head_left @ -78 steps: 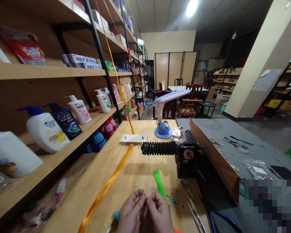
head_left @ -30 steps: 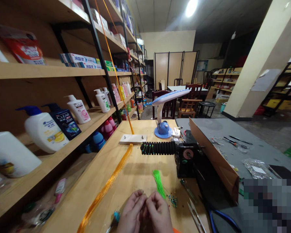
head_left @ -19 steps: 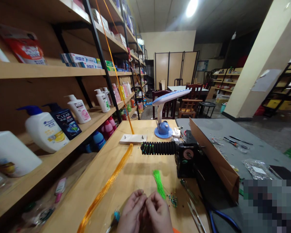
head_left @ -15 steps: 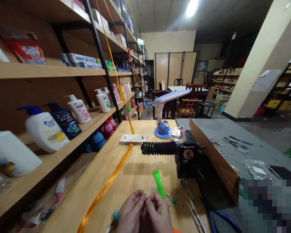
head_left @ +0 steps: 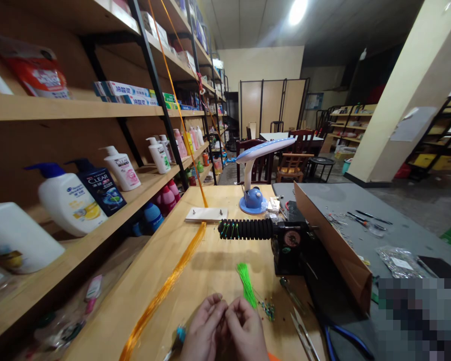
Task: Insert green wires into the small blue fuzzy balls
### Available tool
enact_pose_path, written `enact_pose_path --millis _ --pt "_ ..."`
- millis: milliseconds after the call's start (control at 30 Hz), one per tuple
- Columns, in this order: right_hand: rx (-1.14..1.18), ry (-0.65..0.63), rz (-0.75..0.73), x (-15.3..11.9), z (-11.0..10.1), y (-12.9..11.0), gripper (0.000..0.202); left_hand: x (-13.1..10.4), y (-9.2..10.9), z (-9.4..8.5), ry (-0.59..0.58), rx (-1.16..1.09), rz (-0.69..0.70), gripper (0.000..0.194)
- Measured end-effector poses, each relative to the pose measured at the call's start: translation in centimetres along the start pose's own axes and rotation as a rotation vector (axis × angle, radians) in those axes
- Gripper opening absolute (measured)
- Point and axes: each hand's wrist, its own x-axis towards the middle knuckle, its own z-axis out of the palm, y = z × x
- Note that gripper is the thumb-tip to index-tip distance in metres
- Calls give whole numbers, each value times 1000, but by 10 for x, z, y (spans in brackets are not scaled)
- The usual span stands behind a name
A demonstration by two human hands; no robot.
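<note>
At the near edge of the wooden table, my left hand (head_left: 204, 331) and my right hand (head_left: 245, 331) meet, thumbs and fingers pinched closely together. Whatever lies between the fingertips is too small or hidden to name. Just beyond my right hand is a bundle of bright green strands (head_left: 245, 283), with small coloured beads (head_left: 267, 309) at its near end. A long hank of orange thread (head_left: 165, 286) runs down the table to the left of my left hand. A small tool with a blue tip (head_left: 181, 334) lies beside that hand.
A black ridged roller (head_left: 248, 229) with green threads on it projects from a black device (head_left: 288, 250). Behind stand a blue lamp (head_left: 253, 200) and a white plate (head_left: 206, 214). Tweezers (head_left: 304, 333) and blue-handled pliers (head_left: 348, 336) lie right. Bottle-filled shelves (head_left: 143, 195) flank the left.
</note>
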Motion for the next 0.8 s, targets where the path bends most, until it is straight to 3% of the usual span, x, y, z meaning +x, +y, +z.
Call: enact_pose_path --millis 433,800 --pt "-30 -36 -41 3 -2 10 53 2 -2 -4 1 6 -12 42" --pt "-7 -54 -39 0 -1 4 46 2 -1 0 -2 44 19 42"
